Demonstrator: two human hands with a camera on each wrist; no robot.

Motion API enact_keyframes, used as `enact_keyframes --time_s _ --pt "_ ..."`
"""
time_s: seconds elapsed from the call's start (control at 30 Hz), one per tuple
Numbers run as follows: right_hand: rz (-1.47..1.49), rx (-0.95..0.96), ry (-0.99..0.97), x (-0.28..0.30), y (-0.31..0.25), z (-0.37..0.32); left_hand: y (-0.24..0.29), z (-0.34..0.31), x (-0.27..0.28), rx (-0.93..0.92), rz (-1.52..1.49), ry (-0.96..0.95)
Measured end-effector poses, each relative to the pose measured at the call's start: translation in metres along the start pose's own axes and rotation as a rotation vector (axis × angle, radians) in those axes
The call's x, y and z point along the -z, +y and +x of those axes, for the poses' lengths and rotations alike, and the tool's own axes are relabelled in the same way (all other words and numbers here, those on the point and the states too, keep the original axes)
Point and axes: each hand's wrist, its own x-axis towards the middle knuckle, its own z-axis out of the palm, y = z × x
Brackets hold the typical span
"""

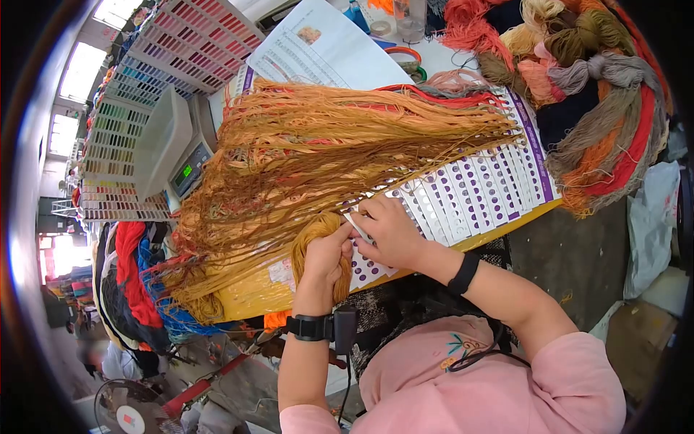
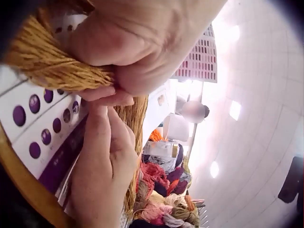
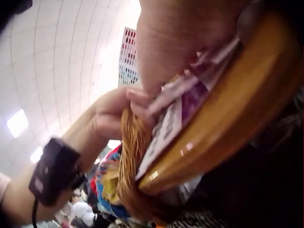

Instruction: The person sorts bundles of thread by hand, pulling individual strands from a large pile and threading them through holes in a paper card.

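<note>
The person's left hand [image 1: 325,257] has its fingers curled around a thick golden-brown yarn skein [image 1: 309,242], at the near edge of the yellow-rimmed bench [image 1: 506,226]. The right hand [image 1: 392,233] touches the left at the fingertips; its fingers are bent and nearly closed, pinching a narrow white strip [image 1: 359,227] beside the skein. The exact grip is partly hidden where the hands meet, and the right wrist view is blurred there. Part of the skein disappears behind the left hand, and its lower end hangs over the near edge.

Long orange, tan and brown yarn strands [image 1: 311,145] spread across the bench, covering much of the white cards with purple dots [image 1: 463,188]. The small print beside the dots is too small to read. A printed white sheet [image 1: 336,47] at the far edge carries a picture and rows of marks, also illegible. Toward the far left corner, the green digits on a grey scale with a white tray [image 1: 160,148] cannot be read reliably.

To the right of both hands, dotted cards lie uncovered by strands along the near edge, as far as the right corner. Beyond it, tangled multicoloured skeins [image 1: 603,137] are cut off by the dark lens border.
</note>
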Motion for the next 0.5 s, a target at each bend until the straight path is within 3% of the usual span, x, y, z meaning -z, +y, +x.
enact_keyframes --time_s 0.2,0.3,0.4,0.5 --pt "0.154 -0.068 0.024 -0.003 0.007 -0.002 -0.005 -0.001 -0.011 -0.008 0.188 0.154" --pt "0.134 -0.079 0.064 0.000 0.005 -0.001 0.001 -0.018 0.001 -0.151 -0.191 0.042" --pt "0.155 -0.069 0.065 -0.005 0.009 -0.006 0.009 -0.032 0.028 0.077 -0.843 -0.419" --pt "0.264 -0.044 0.091 -0.007 0.016 -0.004 0.010 -0.025 0.023 0.064 -0.759 -0.501"
